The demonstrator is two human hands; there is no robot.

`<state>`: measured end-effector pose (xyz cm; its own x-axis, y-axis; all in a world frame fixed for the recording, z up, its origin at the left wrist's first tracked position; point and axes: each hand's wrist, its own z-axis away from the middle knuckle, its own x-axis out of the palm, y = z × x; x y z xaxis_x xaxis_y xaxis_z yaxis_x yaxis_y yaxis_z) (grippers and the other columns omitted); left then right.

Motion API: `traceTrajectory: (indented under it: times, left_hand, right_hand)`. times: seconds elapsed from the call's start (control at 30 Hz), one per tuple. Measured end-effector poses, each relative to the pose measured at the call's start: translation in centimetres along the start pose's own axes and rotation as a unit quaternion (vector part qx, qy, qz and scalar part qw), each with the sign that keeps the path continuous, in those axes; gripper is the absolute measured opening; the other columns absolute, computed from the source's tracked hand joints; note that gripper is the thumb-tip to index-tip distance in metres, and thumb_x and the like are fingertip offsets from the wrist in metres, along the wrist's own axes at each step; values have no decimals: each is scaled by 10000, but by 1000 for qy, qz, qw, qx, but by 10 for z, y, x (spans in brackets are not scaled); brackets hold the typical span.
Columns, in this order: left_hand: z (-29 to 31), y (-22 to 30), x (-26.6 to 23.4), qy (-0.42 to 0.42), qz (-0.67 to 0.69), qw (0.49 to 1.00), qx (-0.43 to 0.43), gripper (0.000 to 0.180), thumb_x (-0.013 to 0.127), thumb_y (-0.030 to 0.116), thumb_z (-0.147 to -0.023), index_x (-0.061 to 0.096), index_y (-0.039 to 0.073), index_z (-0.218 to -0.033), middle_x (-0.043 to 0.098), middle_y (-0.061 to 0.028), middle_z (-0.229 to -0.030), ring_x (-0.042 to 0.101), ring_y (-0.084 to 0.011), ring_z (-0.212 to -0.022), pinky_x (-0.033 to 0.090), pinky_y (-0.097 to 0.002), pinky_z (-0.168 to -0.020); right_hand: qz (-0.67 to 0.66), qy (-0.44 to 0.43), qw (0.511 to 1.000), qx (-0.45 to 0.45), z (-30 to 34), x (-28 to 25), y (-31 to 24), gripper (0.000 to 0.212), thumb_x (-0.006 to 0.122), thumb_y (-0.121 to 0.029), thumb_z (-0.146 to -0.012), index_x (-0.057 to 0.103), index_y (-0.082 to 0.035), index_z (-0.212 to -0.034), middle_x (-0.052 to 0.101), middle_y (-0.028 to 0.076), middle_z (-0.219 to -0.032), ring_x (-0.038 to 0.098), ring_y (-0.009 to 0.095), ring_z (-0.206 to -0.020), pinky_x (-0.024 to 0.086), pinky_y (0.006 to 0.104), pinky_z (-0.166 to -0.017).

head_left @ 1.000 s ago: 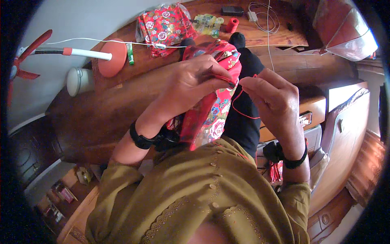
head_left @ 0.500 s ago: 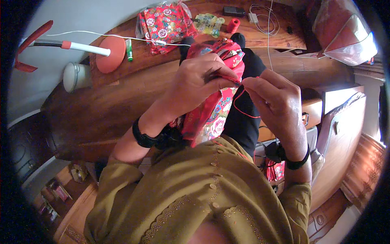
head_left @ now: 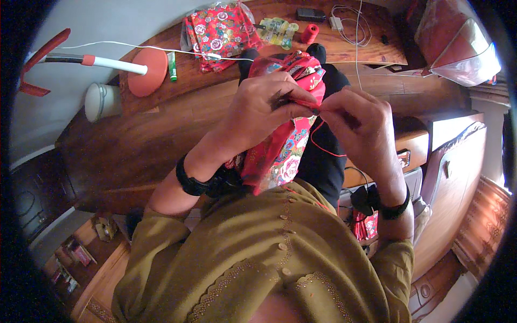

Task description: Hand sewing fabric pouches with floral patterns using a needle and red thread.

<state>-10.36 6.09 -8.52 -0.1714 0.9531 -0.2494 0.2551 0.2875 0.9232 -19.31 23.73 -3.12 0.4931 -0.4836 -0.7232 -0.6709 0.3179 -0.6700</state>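
Stitching was in hand, mid-seam by my reading: you held the red floral cloth piece (head_left: 280, 145) up close between chest and worktop (head_left: 161, 134), gathered and draped over your left hand (head_left: 264, 110), whose fingers were curled and pinched on the cloth's upper fold. Your right hand (head_left: 361, 126) was closed, thumb and forefinger pressed together on the end of a red thread (head_left: 323, 142) just beside the left fingertips; a needle could not be made out there. The thread ran in a slack loop from that pinch down to the cloth, so the thread was already fastened into the fabric and at least some stitches were probably made. How much of the edge was sewn could not be judged, since the seam lay hidden under your fingers. Work left, as I judge: drawing the loop tight and carrying on along the fold. On the worktop, well apart from the hands, lay a second folded floral cloth (head_left: 221, 32), a red thread spool (head_left: 309, 33), a green marker (head_left: 171, 65) and a white cable (head_left: 350, 21); none of these were touched.
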Motion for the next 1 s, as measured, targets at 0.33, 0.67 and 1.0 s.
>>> traceTrajectory:
  times: [0.33, 0.67, 1.0]
  left_hand:
    - [-4, 1, 0, -16, 27, 999, -17, 87, 710, 63, -772, 641, 36, -818, 619, -39, -802, 583, -124, -734, 462, -253, -667]
    - [-7, 11, -1, -26, 131, 981, -140, 128, 683, 58, -813, 657, -10, -918, 643, -43, -840, 618, -85, -789, 495, -222, -695]
    - [-6, 7, 3, -19, 36, 996, -81, 126, 705, 81, -790, 684, 16, -896, 631, -41, -803, 576, -72, -727, 465, -224, -651]
  right_hand:
    - [-496, -70, 847, 178, 6, 14, 28, 73, 618, -73, -867, 620, 0, -859, 601, -27, -788, 535, 49, -742, 441, 214, -667]
    - [-79, 22, 996, 21, 0, -12, 16, 51, 657, -48, -756, 645, -39, -805, 616, 88, -748, 625, 202, -643, 484, 302, -569]
    - [-9, 42, 999, -28, 3, -11, 5, 84, 678, 12, -722, 652, -25, -793, 521, 56, -626, 502, 138, -508, 376, 276, -459]
